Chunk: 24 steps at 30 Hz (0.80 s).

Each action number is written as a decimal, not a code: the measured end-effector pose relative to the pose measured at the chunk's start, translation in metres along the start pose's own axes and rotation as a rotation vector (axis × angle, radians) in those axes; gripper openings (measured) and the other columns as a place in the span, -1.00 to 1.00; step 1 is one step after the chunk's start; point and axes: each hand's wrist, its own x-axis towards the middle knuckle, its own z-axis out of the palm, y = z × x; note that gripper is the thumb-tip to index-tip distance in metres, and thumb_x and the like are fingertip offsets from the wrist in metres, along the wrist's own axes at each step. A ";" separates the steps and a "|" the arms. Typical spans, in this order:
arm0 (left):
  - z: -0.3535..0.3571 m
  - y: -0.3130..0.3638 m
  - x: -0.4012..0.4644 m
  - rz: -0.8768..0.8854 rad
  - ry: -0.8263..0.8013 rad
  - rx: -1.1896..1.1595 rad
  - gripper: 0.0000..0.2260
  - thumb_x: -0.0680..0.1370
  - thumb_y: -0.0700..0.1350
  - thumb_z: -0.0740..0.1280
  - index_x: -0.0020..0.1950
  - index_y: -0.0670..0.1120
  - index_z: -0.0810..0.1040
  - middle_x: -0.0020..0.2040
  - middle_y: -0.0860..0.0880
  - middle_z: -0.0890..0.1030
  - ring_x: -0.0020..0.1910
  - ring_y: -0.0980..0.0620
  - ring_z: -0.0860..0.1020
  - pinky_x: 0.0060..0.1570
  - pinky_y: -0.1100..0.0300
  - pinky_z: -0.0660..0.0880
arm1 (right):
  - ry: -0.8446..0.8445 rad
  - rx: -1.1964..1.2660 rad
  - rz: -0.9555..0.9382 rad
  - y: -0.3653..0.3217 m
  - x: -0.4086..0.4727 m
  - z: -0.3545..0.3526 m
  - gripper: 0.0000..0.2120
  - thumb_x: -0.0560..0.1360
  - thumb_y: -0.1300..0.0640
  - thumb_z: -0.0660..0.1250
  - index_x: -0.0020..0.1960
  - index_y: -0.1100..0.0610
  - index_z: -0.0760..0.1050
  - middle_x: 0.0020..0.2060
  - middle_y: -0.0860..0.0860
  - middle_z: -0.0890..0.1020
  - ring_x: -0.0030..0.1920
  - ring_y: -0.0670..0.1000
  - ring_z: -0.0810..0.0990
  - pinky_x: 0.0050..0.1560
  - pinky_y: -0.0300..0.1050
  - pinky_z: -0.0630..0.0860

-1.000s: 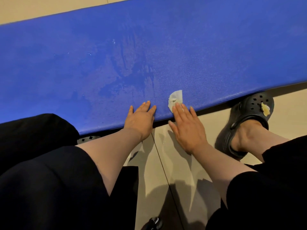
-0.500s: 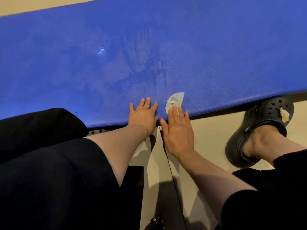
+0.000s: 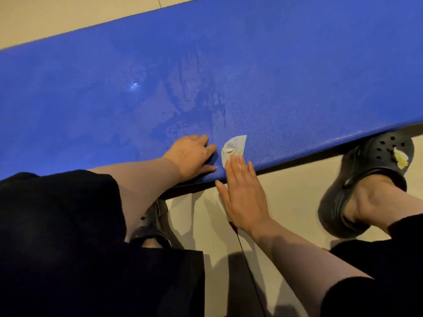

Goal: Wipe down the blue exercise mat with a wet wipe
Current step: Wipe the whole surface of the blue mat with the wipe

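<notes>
The blue exercise mat [image 3: 263, 72] stretches across the upper half of the head view, with darker damp streaks near its middle. A small white wet wipe [image 3: 234, 146] lies on the mat close to its near edge. My right hand [image 3: 243, 195] lies flat, its straight fingertips pressing the wipe's near side while the palm hangs over the floor. My left hand [image 3: 191, 155] rests on the mat just left of the wipe, fingers bent against the surface and holding nothing.
Beige tiled floor [image 3: 295, 191] lies below the mat's near edge and beyond its far edge. My right foot in a black clog [image 3: 366, 179] stands against the mat edge at right. Black clothing [image 3: 57, 248] covers my knees at the bottom.
My left hand has slid further onto the mat and its fingers have bent. My right hand keeps pressing the wipe near the mat edge. The camera view has shifted a little.
</notes>
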 end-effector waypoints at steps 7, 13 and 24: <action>0.005 -0.019 0.013 0.080 -0.203 -0.044 -0.28 0.58 0.28 0.11 0.58 -0.11 -0.02 0.58 -0.18 -0.05 0.56 -0.13 0.00 0.49 -0.06 0.10 | -0.009 -0.071 0.045 0.015 0.053 -0.021 -0.15 0.48 -0.24 -0.40 0.55 0.25 0.08 0.55 0.15 0.13 0.56 0.08 0.05 0.54 0.02 -0.15; 0.011 -0.024 0.014 0.136 -0.142 -0.011 -0.26 0.56 0.33 0.10 0.57 -0.10 0.02 0.57 -0.18 0.03 0.53 -0.15 0.09 0.47 -0.01 0.15 | 0.035 -0.010 -0.006 -0.006 0.011 0.004 -0.29 0.64 -0.19 -0.22 0.46 0.31 0.31 0.46 0.22 0.32 0.50 0.15 0.25 0.50 0.07 0.05; 0.007 -0.042 0.026 0.103 -0.038 -0.076 -0.06 0.45 0.43 0.17 0.56 -0.23 0.05 0.53 -0.19 0.12 0.48 -0.16 0.16 0.46 0.03 0.15 | 0.071 -0.029 -0.036 0.005 0.062 -0.012 -0.27 0.59 -0.22 -0.24 0.50 0.25 0.25 0.51 0.16 0.24 0.53 0.11 0.17 0.53 -0.03 -0.09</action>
